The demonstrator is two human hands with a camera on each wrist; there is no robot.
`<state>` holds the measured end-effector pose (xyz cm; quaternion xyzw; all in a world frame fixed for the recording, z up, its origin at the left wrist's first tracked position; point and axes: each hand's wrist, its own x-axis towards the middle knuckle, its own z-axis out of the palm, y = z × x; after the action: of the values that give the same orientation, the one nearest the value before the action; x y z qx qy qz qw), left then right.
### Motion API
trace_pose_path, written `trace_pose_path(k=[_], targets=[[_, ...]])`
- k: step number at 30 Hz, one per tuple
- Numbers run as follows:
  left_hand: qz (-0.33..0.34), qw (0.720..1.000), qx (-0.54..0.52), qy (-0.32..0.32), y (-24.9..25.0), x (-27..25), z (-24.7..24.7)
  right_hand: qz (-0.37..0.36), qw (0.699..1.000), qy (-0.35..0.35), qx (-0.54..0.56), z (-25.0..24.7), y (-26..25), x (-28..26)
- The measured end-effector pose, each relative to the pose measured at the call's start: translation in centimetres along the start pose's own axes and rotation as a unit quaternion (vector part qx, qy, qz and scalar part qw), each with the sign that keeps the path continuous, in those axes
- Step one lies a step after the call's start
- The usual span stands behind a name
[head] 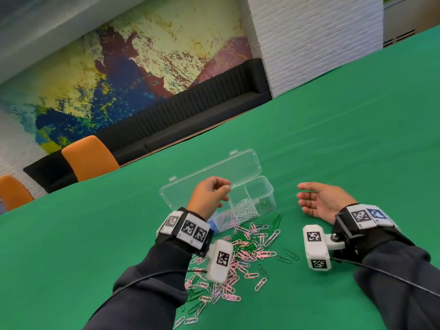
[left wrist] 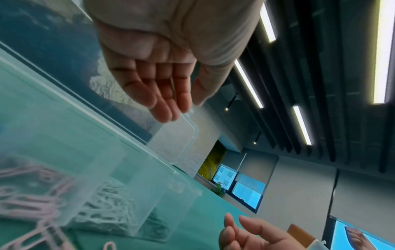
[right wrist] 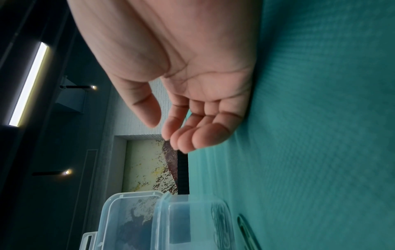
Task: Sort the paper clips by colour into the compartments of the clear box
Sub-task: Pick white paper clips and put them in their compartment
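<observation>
- Left hand (head: 209, 198) over clear box (head: 262, 186) at 12 o'clock, fingers loosely bent, holding nothing visible; careless reach could nudge the light box.
- Right hand (head: 321, 202) at 2 o'clock, palm up, slack, empty.
- Paper clips (head: 238, 258) heaped at 6 o'clock; tangled colours risk mixed grabs, wrong compartment.

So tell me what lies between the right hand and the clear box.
Only bare green tablecloth lies between the right hand and the clear box, per the head view.
</observation>
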<state>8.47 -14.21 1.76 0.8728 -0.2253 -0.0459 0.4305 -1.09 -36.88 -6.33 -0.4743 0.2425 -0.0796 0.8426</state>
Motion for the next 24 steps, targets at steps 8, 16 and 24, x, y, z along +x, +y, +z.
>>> trace_pose_path(k=[8, 16, 24], targets=[[-0.078, 0.982, -0.165, 0.057, -7.4, -5.2, -5.5, -0.040, 0.995, -0.037, -0.089, 2.0, 0.0, -1.2], [-0.158, 0.926, -0.320, 0.125, -13.6, -6.0, -9.5, -0.088, 0.828, -0.242, -0.498, 11.4, 2.1, -3.1], [-0.193, 0.835, -0.497, 0.139, -16.8, -4.9, -8.0, -0.129, 0.489, -0.314, -0.803, 18.9, 5.3, -3.7]])
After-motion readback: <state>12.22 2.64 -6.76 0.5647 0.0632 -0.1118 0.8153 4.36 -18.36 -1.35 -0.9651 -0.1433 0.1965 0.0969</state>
